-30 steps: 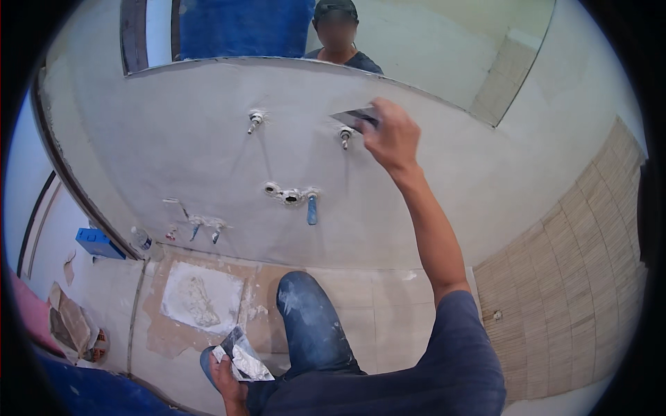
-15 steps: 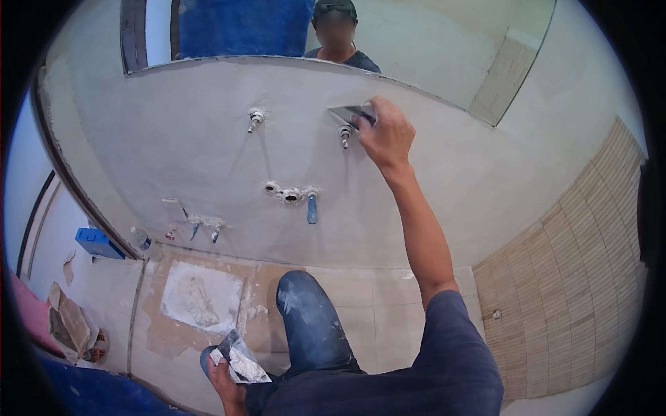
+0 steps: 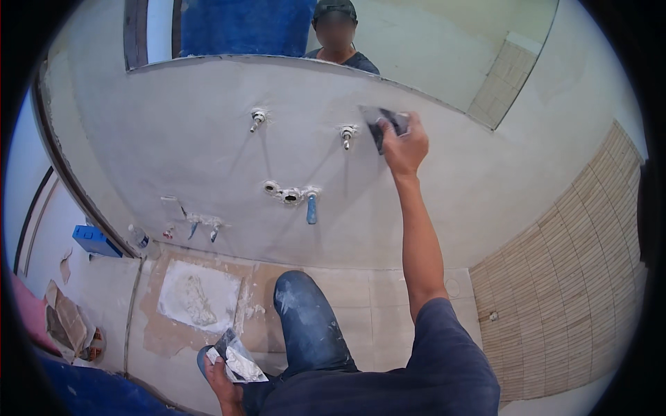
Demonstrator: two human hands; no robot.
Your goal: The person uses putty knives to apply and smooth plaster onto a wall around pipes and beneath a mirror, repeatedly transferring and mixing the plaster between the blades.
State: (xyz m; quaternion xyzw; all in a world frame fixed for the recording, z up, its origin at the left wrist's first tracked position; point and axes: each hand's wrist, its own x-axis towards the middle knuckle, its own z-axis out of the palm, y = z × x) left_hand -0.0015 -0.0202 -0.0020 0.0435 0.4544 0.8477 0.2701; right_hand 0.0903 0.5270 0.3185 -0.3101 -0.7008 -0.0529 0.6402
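Note:
My right hand (image 3: 409, 142) grips a metal putty blade (image 3: 374, 121) at the pale plastered wall (image 3: 451, 187), just right of the right pipe stub (image 3: 347, 139) below the mirror (image 3: 437, 41); the blade is slightly blurred. My left hand (image 3: 223, 381) holds another metal blade loaded with white paste (image 3: 243, 367), low beside my bent left leg (image 3: 305, 322). A second pipe stub (image 3: 257, 119) sticks out to the left. Lower on the wall are open pipe fittings (image 3: 291, 195) with a hanging blue piece (image 3: 311, 208).
At lower left, a white sheet with paste (image 3: 177, 291) lies on cardboard (image 3: 156, 336), near a blue box (image 3: 94, 240), plastic bottle (image 3: 139, 237) and crumpled paper bag (image 3: 66, 319). A tiled wall (image 3: 555, 291) stands at right, more pipe fittings (image 3: 194, 222) at left. The mirror reflects a person (image 3: 336, 38).
My right hand and blade have moved rightward and down, from above the right pipe stub to beside it, and the blade is more steeply tilted. My left hand stays low.

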